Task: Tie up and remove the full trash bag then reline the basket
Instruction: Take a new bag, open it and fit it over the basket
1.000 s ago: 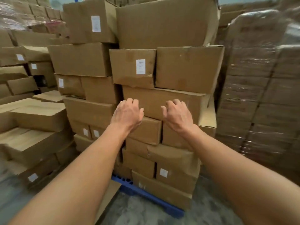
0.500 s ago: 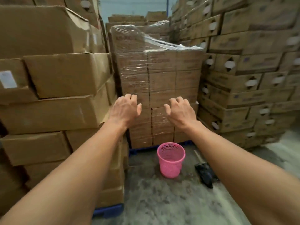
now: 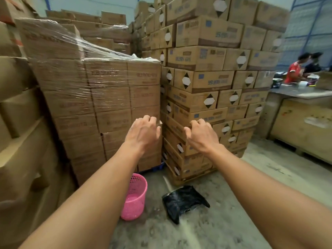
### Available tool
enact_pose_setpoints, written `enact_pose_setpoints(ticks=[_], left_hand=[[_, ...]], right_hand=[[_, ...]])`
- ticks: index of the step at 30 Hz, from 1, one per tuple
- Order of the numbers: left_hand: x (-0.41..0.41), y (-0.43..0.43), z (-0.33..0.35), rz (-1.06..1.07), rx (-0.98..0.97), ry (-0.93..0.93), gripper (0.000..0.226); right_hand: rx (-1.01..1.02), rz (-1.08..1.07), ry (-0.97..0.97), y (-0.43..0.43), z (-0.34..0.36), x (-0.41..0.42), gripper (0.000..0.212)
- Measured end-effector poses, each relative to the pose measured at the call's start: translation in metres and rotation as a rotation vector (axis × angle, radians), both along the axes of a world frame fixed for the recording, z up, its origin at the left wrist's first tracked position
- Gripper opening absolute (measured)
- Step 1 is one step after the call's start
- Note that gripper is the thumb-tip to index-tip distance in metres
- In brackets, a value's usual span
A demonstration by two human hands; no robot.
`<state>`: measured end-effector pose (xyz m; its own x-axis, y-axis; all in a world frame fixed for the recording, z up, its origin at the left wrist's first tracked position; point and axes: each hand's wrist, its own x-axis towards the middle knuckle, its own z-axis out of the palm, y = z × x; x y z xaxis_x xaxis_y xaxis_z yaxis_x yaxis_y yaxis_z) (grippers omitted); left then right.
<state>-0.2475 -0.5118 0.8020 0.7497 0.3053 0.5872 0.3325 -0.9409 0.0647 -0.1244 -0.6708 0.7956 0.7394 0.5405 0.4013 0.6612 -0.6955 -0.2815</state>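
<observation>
Left hand [image 3: 143, 133] and right hand [image 3: 202, 136] are held out, fingers loosely curled, gripping nothing. The pink basket [image 3: 136, 196] stands apparently unlined on the floor [image 3: 233, 221], with a black bag [image 3: 183, 200] just beside it, seemingly within reach for relining.

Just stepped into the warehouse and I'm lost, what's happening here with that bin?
A person stands among stacked cardboard boxes with both arms stretched forward. The left hand and right hand hold nothing, their fingers loosely curled. Below them a pink basket stands upright on the concrete floor, with no liner visible in it. A black bag lies on the floor to its right, apart from it and untouched.
</observation>
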Motion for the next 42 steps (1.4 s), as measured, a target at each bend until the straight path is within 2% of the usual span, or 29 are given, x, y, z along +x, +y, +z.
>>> enact_pose_setpoints(ticks=[9,13,21,26,33,42], left_hand=[[0.150,0.024,-0.032,-0.089,-0.031,0.081,0.035],[0.213,0.046,-0.058,-0.163,-0.101,0.128,0.033],[0.326,0.077,-0.141,-0.246,-0.157,0.308,0.030],[0.391,0.101,-0.213,-0.190,-0.215,0.426,0.035],[0.477,0.116,-0.349,-0.106,-0.346,0.559,0.031],[0.526,0.118,-0.629,-0.037,-0.475,0.822,0.039]], right_hand=[[0.009,-0.022,0.024,0.033,-0.035,0.123,0.042],[-0.038,-0.091,0.094,0.050,-0.067,0.173,0.043],[-0.213,-0.174,0.249,0.071,-0.154,0.268,0.040],[-0.282,-0.163,0.342,0.094,-0.215,0.341,0.043],[-0.381,-0.078,0.454,0.126,-0.342,0.439,0.039],[-0.563,0.009,0.562,0.139,-0.616,0.499,0.047]])
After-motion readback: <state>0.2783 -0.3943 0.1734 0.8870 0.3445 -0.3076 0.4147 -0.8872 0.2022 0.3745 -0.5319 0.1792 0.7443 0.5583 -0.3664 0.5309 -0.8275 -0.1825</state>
